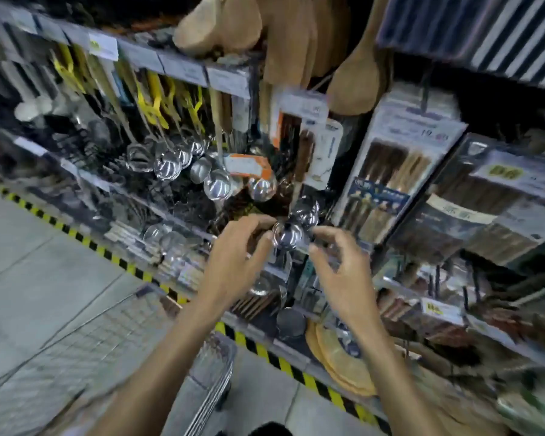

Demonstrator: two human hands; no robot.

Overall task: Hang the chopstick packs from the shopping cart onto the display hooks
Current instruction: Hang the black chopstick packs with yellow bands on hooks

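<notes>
Both of my hands are raised to the display at mid shelf height. My left hand [238, 256] curls its thumb and fingers round a dark brown chopstick pack [256, 233]. My right hand [339, 272] pinches the other end of the pack, where clear wrapping shows between thumb and forefinger. A hanging steel ladle [285, 236] hides the pack's middle. Motion blur hides the hook. Larger chopstick packs [387, 184] hang on hooks to the right. The wire shopping cart [114, 338] stands at lower left below my left forearm.
Steel ladles [167, 165] and yellow-handled utensils [151, 102] hang to the left. Wooden spoons [356, 86] hang above. More dark chopstick packs [485, 212] fill the right side. A yellow-and-black floor strip [283, 363] runs along the shelf base. Grey tiled floor lies at left.
</notes>
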